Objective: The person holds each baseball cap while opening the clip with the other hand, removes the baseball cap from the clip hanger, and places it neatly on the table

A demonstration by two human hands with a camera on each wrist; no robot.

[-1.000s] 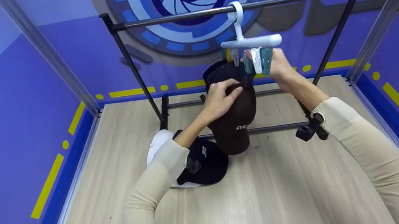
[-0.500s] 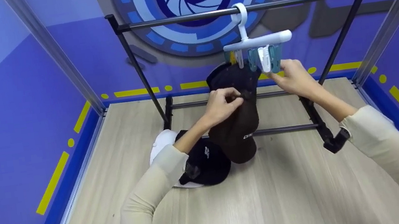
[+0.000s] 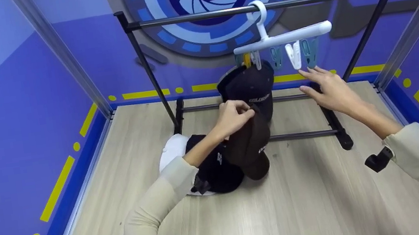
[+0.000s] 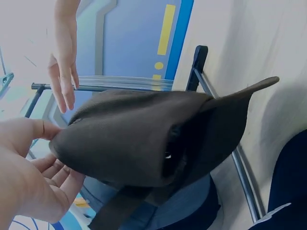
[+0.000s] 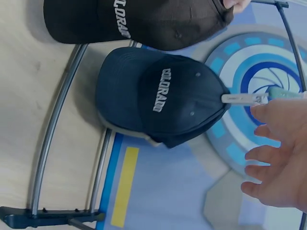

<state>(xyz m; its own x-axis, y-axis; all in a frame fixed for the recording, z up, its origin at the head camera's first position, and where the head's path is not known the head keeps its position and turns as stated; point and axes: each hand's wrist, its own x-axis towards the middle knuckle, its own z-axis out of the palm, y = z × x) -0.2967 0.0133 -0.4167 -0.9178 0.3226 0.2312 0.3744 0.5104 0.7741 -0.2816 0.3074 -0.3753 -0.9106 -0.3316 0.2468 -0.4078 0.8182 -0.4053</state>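
My left hand (image 3: 233,119) pinches the top of a dark brown cap (image 3: 248,138), whose brim points down. In the left wrist view the same brown cap (image 4: 129,134) shows its inside and back strap. Behind it a navy cap (image 3: 247,83) with white lettering hangs from a white clip hanger (image 3: 284,37); in the right wrist view a pale clip (image 5: 242,98) bites the top of its crown. My right hand (image 3: 332,90) is spread with straight fingers just below the white and teal clips (image 3: 309,53) at the hanger's right end, holding nothing.
The hanger hooks over the bar of a black metal rack (image 3: 195,16). On the wooden floor (image 3: 287,205) lie a white cap (image 3: 173,149) and a black cap (image 3: 219,169), partly under my left forearm. Blue printed walls (image 3: 78,58) enclose the space.
My right hand has drawn away from the clips, down and to the right. The hanger has swung, its right end farther out. My left hand has lowered the brown cap, uncovering the navy one.
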